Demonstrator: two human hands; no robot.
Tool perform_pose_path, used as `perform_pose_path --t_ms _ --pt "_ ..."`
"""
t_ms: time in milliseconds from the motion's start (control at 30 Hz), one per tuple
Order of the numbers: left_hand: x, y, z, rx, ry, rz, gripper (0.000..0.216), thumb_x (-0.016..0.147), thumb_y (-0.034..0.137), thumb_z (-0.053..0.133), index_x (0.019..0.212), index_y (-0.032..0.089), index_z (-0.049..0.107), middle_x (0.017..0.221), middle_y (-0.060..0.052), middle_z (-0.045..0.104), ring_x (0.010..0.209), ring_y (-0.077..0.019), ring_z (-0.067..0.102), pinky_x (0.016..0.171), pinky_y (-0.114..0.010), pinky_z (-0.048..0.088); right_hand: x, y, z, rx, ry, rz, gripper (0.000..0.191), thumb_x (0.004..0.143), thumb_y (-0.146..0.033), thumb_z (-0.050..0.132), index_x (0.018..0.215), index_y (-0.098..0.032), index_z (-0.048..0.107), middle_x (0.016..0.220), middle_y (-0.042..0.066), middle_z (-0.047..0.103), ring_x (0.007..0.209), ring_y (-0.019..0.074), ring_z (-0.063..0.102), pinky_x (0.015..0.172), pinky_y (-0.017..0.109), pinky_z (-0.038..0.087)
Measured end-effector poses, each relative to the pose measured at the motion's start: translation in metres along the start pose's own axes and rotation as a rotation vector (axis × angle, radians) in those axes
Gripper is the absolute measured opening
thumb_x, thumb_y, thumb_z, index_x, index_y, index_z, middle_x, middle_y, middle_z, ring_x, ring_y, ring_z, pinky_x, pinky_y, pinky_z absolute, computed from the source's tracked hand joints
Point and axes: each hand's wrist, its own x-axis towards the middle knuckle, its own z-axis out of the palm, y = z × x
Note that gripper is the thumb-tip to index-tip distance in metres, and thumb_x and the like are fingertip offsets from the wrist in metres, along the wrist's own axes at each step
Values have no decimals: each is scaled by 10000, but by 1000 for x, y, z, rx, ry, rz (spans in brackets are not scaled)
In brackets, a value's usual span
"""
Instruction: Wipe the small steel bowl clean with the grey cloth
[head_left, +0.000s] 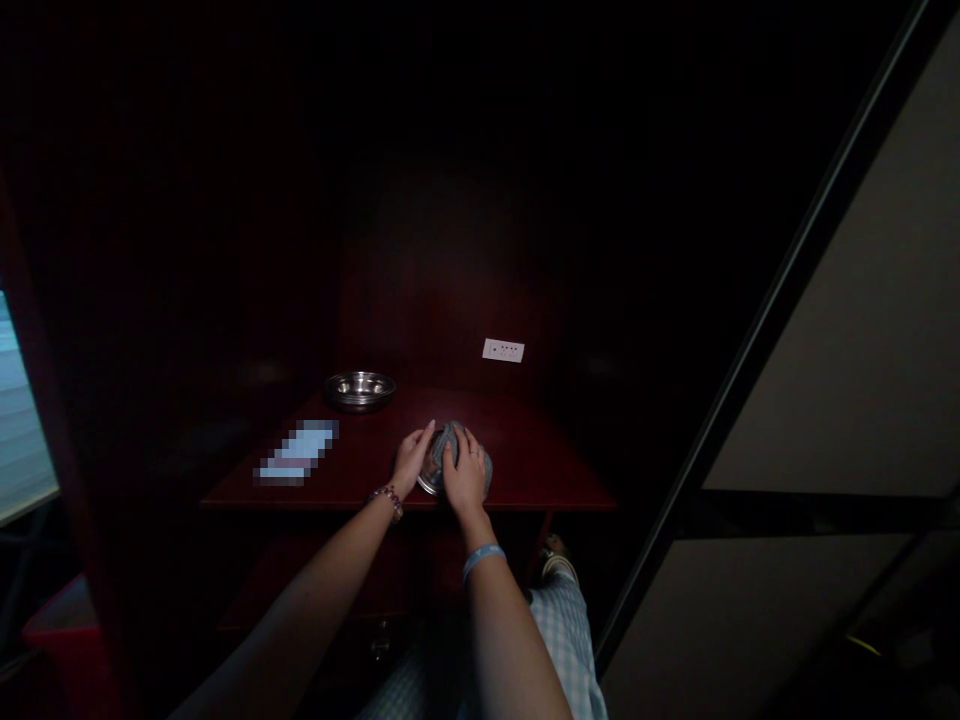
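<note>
Near the front edge of the dark red shelf (525, 470), a shiny metal bowl (430, 478) sits between both my hands; much of it is covered, and whether it faces up or down I cannot tell. My left hand (409, 462) grips its left side, fingers together. Over the bowl's right part lies a grey cloth (448, 437). My right hand (466, 472) is closed on this cloth and presses it against the metal. A second metal bowl (360, 392) stands upright at the back left of the shelf, apart from my hands.
A blurred-out pale rectangle (298, 452) lies on the shelf's left side. The back wall carries a white socket plate (503, 350). Dark cabinet walls enclose the shelf, and a light panel with a dark frame (840, 330) slants along the right. At lower left is a red container (71, 640).
</note>
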Motion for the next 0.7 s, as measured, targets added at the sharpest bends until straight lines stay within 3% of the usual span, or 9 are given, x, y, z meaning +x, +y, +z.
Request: perform_pose_path --t_ms 267,700 --pt "3 -3 0 23 11 41 426 573 556 710 715 155 683 692 -43 677 706 -173 609 713 -273 445 0 0 0 -30 -10 -1 424 913 -337 375 1309 -240 489 1368 64 466 1242 201 410 1048 359 304" --pt "5 -7 -2 27 -7 40 393 606 508 708 756 145 687 743 -53 688 720 -168 612 730 -276 455 -1 -1 -2 -51 -23 -31 421 920 -331 377 1323 -261 476 1386 55 452 1253 201 410 1061 376 295"
